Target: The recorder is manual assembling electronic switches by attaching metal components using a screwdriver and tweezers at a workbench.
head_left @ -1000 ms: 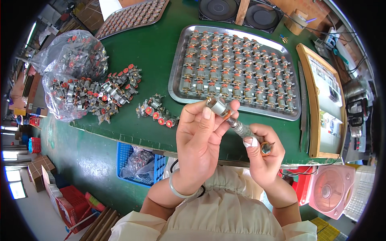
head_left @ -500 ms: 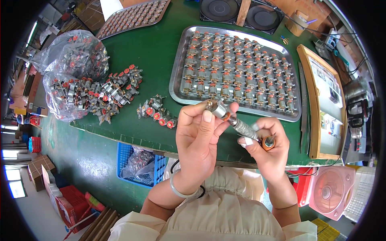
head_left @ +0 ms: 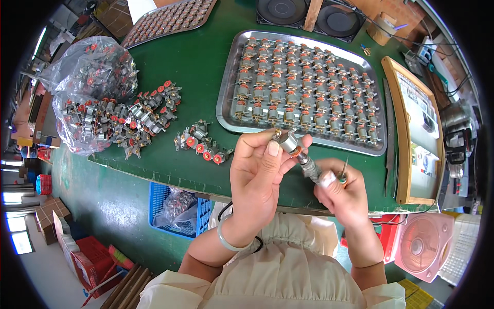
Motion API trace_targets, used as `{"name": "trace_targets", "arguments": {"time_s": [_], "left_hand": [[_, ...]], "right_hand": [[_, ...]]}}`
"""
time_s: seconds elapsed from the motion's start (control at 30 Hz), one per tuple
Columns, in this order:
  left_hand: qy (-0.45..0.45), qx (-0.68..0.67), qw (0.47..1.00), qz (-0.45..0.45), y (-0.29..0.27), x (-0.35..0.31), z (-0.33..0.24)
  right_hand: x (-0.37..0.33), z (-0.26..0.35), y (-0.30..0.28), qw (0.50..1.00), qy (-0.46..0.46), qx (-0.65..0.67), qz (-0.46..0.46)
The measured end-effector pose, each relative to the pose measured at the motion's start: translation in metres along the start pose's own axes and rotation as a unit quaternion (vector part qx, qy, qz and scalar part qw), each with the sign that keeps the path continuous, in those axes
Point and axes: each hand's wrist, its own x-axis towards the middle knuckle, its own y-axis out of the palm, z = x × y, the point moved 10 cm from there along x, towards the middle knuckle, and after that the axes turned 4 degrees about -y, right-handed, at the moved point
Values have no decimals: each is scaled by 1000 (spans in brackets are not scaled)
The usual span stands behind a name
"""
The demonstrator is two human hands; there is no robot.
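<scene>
Holding, left hand (head_left: 257,177): one motor-like component (head_left: 289,142), a silvery cylinder with an orange ring at its lower end, pinched between thumb and fingers in front of the large tray's near edge.

Right hand (head_left: 346,194): closed around a driver-like tool (head_left: 310,168) with a pale wrapped shaft, its far end meeting the component at the orange ring. A thin pointed metal spike (head_left: 345,166) also rises from this grip; what it belongs to is mostly hidden by the fingers.

Large metal tray (head_left: 225,117): rectangular, rounded corners, on a green tabletop (head_left: 190,67), filled with rows of similar components.

Short cluster of components (head_left: 207,154): red-capped, loose on the tabletop, left of the left hand.

Heap of components (head_left: 146,116): farther left, spilling from a clear plastic bag (head_left: 69,126); a second filled bag (head_left: 98,69) lies just behind.

Second tray (head_left: 167,23): far left edge of the tabletop, likewise filled.

Wood-framed board (head_left: 403,177): right of the large tray, near it.

Blue plastic crate (head_left: 157,206): below the tabletop's front edge, containing a clear bag.
</scene>
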Motion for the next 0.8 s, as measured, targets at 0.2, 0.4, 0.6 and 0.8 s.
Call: {"name": "trace_targets", "arguments": {"time_s": [0.2,0.4,0.6,0.8], "left_hand": [[-5,6,1000,-12,-5,0,4],[-13,-4,1000,-11,-6,2,7],[-41,-32,998,18,-2,1,10],[-33,-33,999,-26,-13,3,3]], "right_hand": [[0,18,-2,986,-131,-99,-1],[-5,27,-1,961,-204,-178,-57],[0,-7,3,993,-11,97,61],[-2,23,-20,961,-146,-236,0]]}}
